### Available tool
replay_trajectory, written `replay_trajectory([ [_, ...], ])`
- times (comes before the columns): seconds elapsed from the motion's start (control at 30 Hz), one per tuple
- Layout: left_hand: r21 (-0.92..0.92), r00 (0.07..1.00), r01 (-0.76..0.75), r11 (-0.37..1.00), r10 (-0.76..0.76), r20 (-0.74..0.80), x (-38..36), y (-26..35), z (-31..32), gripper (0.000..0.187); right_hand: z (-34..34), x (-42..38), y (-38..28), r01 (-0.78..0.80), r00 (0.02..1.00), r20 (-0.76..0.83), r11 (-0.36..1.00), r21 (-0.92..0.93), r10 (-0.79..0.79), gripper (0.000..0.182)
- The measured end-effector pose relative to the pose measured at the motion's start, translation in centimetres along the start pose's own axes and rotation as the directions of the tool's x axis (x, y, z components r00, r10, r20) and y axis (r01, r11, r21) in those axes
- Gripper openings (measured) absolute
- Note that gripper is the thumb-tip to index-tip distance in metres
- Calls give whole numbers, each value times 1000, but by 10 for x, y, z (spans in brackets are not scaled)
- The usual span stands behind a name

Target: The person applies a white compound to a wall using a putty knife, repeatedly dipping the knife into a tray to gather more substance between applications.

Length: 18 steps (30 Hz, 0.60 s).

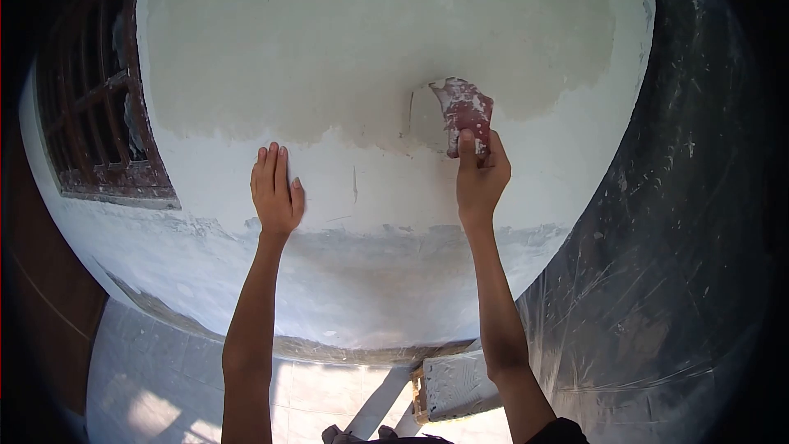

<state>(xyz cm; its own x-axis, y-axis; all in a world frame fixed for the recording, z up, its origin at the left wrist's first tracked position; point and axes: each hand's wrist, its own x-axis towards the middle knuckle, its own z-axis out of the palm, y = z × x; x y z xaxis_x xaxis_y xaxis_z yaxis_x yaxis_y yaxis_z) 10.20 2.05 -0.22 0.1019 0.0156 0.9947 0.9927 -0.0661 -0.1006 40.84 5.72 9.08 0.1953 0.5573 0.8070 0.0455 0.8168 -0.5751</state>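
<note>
My right hand (481,185) grips a dark red putty spreader (472,111) by its lower end, thumb in front. White smears cover the spreader, and it is held against the wall (394,189). Beside its left edge is a small pale patch (426,117) with a dark outline. My left hand (278,193) lies flat on the white part of the wall, fingers stretched upward and holding nothing. Above both hands spreads a large grey-beige area (329,41) with a ragged lower border. A short vertical scratch (355,185) marks the wall between the hands.
A brown window frame with bars (107,107) is set in the wall at left. Dark plastic sheeting (649,279) hangs on the right. Below, a white-smeared box-like object (460,385) stands on the tiled floor (320,390), near the wall's base.
</note>
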Motion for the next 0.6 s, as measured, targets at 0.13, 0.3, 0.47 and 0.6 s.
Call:
replay_trajectory([
  [0.13, 3, 1000, -5, 1000, 5, -5, 0, 2, 0, 49, 24, -2, 3, 66, 991, 128, 946, -317, -26, 23],
  [0.3, -13, 1000, 4, 1000, -4, -5, 0, 1, 1, 49, -16, 30, 4, 112, 983, -75, 876, -469, -165, 23],
  [0.47, -4, 1000, 5, 1000, -5, -7, -1, 3, 2, 49, -35, 34, -4, 74, 976, -181, 968, -240, -119, 25],
  [0.6, -4, 1000, 6, 1000, -6, 4, -2, 0, 0, 49, 14, 11, -3, 71, 991, 111, 997, 10, -71, 20],
])
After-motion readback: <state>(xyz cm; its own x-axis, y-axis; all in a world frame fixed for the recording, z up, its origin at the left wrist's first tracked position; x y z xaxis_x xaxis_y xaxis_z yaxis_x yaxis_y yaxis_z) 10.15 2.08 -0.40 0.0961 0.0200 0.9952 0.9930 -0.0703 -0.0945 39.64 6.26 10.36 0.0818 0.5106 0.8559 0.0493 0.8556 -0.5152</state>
